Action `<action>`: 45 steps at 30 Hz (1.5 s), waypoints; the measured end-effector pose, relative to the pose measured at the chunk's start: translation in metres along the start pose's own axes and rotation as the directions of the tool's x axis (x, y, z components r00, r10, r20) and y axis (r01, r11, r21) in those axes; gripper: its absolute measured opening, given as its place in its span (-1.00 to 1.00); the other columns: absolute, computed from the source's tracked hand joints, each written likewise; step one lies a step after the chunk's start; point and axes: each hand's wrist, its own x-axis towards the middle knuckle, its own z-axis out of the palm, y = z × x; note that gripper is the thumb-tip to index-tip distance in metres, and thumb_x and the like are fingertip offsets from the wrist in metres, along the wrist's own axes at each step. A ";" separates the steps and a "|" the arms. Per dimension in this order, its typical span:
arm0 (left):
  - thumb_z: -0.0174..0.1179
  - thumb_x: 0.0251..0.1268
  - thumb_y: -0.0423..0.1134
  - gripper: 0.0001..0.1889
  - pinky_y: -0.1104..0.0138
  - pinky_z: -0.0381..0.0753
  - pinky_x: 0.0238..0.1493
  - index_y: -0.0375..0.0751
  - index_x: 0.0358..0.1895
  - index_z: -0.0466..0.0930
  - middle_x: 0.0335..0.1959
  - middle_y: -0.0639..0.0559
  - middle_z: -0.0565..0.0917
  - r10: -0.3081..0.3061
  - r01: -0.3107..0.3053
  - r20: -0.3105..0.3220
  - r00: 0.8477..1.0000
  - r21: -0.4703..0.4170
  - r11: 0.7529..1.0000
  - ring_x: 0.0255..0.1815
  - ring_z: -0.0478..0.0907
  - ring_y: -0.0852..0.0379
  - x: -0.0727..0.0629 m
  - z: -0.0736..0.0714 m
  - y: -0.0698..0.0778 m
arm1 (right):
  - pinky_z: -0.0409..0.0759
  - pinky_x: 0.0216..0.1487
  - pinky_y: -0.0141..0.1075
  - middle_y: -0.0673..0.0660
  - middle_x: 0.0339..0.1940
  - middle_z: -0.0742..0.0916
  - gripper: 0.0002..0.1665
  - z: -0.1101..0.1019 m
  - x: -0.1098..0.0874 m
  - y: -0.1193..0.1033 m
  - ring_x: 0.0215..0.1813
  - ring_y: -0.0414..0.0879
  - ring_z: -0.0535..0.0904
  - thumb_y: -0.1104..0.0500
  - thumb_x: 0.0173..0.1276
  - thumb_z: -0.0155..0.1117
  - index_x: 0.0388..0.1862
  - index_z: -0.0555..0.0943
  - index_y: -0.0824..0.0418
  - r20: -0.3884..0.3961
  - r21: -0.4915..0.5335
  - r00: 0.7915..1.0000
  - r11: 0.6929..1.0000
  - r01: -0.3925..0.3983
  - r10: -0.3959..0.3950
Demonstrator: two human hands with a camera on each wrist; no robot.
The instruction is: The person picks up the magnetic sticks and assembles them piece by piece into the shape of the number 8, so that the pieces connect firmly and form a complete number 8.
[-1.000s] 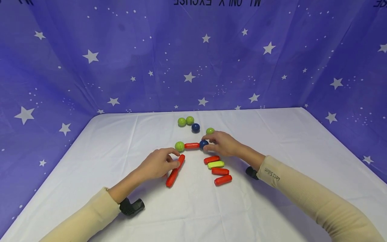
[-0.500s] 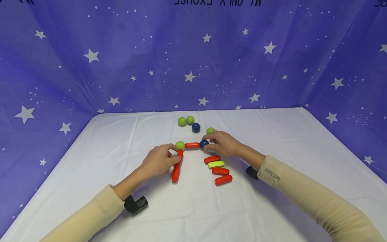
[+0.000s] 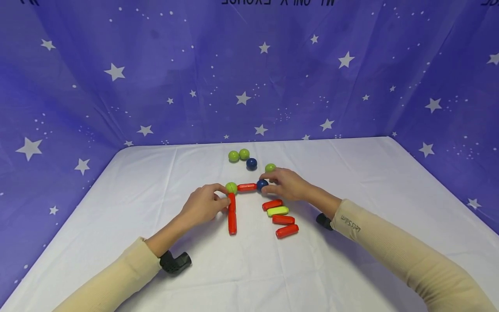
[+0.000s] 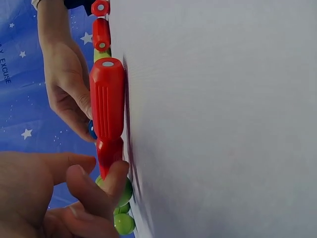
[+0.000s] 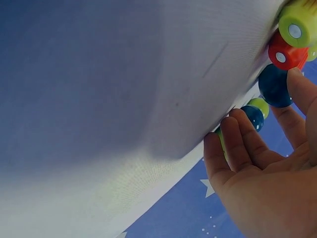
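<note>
Two red magnetic rods (image 3: 232, 222) lie end to end in a straight line, their far end touching a green ball (image 3: 231, 187). My left hand (image 3: 204, 203) pinches the farther rod (image 4: 110, 152) between thumb and finger, close to that ball. From the green ball another red rod (image 3: 247, 187) runs right to a dark blue ball (image 3: 262, 186). My right hand (image 3: 290, 185) holds this blue ball between thumb and forefinger; in the right wrist view its other fingers (image 5: 237, 144) spread loosely beside it.
Right of the joined rods lie loose red rods (image 3: 286, 231) and a yellow-green rod (image 3: 278, 211). Farther back are two green balls (image 3: 244, 154) and a blue ball (image 3: 251, 164). Another green ball (image 3: 270, 167) sits just behind my right hand. A starry purple cloth (image 3: 218, 78) encloses the white table (image 3: 156, 182).
My left hand has moved the two-rod line forward and swung it from slanted to straight, bringing its far end against the green ball. My right hand stays on the blue ball.
</note>
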 end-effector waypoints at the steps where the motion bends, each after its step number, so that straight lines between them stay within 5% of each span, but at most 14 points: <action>1: 0.22 0.31 -0.19 -0.69 0.29 0.42 -0.56 -0.22 0.06 0.60 -0.53 0.11 0.67 -0.003 0.003 0.003 1.000 0.001 1.000 -0.70 0.53 0.10 -0.001 0.000 0.000 | 0.54 -0.06 -0.24 0.02 -0.18 0.62 -0.47 0.000 0.000 0.000 -0.11 -0.05 0.50 0.01 0.37 0.36 0.27 0.58 0.15 0.001 0.000 1.000 1.000 0.000 0.000; 6: 0.29 0.26 -0.14 -0.64 0.27 0.45 -0.51 -0.18 0.08 0.59 -0.53 0.11 0.64 0.008 -0.008 0.004 1.000 0.035 0.999 -0.65 0.53 0.12 -0.004 0.002 0.000 | 0.55 -0.04 -0.23 0.02 -0.16 0.63 -0.47 -0.001 -0.001 0.000 -0.10 -0.05 0.51 0.02 0.37 0.36 0.26 0.58 0.17 0.001 0.001 1.000 1.000 0.011 -0.011; 17: 0.45 0.13 -0.10 -0.69 0.26 0.46 -0.44 -0.04 -0.07 0.67 -0.55 0.21 0.61 0.136 -0.143 0.058 0.989 0.136 0.980 -0.56 0.50 0.19 -0.017 0.010 0.007 | 0.56 -0.02 -0.21 0.03 -0.13 0.65 -0.46 0.000 0.001 -0.001 -0.08 -0.05 0.52 0.01 0.38 0.35 0.28 0.57 0.16 0.015 0.004 1.000 1.000 -0.014 0.014; 23: 0.49 0.07 -0.11 -0.76 0.27 0.44 -0.46 -0.03 -0.28 0.62 -0.57 0.20 0.59 0.107 -0.113 0.049 0.993 0.146 0.983 -0.58 0.48 0.17 -0.018 0.011 0.011 | 0.55 -0.04 -0.22 0.02 -0.15 0.63 -0.46 0.001 0.001 0.000 -0.09 -0.05 0.51 0.01 0.38 0.35 0.29 0.57 0.14 0.016 0.002 1.000 1.000 -0.017 0.017; 29: 0.44 0.11 -0.20 -0.81 0.28 0.44 -0.47 -0.09 -0.26 0.63 -0.55 0.19 0.60 0.092 -0.098 0.050 0.995 0.144 0.985 -0.58 0.48 0.16 -0.019 0.012 0.014 | 0.55 -0.04 -0.22 0.03 -0.16 0.63 -0.46 0.001 0.001 0.000 -0.09 -0.04 0.51 0.01 0.37 0.35 0.29 0.57 0.14 0.015 0.001 1.000 1.000 -0.013 0.013; 45: 0.45 0.12 -0.14 -0.83 0.28 0.46 -0.37 -0.04 -0.24 0.73 -0.56 0.22 0.59 0.142 -0.160 0.189 0.972 0.084 0.984 -0.49 0.49 0.20 -0.024 0.015 0.014 | 0.57 -0.02 -0.21 0.03 -0.13 0.64 -0.45 0.000 0.001 0.000 -0.07 -0.04 0.52 0.00 0.37 0.35 0.29 0.57 0.15 0.010 0.006 1.000 1.000 -0.009 0.009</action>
